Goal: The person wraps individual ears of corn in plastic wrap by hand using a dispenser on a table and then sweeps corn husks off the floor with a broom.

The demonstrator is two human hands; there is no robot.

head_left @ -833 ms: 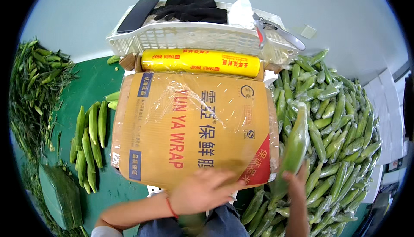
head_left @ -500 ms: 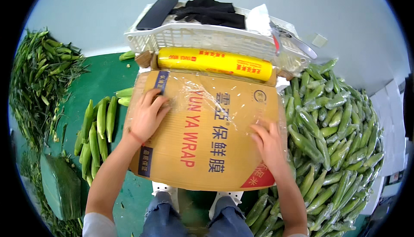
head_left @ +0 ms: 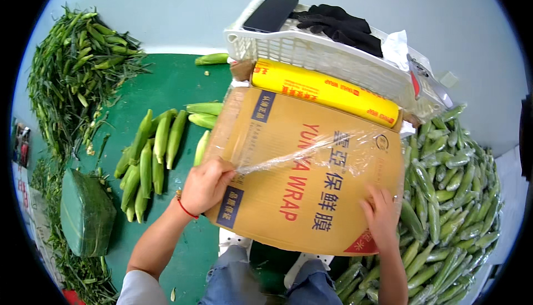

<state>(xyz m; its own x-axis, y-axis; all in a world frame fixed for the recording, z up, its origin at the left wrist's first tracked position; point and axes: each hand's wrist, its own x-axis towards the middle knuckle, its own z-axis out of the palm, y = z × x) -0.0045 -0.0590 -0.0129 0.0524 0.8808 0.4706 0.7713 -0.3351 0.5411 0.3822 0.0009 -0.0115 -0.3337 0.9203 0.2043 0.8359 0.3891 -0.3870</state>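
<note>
Left hand (head_left: 210, 185) pinches film (head_left: 288, 158), gathered there, spreading over box (head_left: 272, 194) toward right hand (head_left: 382, 213). Right hand over box, fingers bent; contact unclear. Beyond hands: yellow roll (head_left: 327, 94), then white basket (head_left: 311, 48). Left of left hand: corn (head_left: 146, 166). Right of right hand: wrapped corn (head_left: 452, 199).

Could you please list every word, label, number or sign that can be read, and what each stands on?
I'll describe the print without copying it.
Cardboard box: large red lettering and large dark-blue characters, clear.
Same box: pale characters on two blue panels and a red corner; round mark; small print unreadable.
Yellow roll: red print in several places.
Far left edge: red marks, blurred.
</note>
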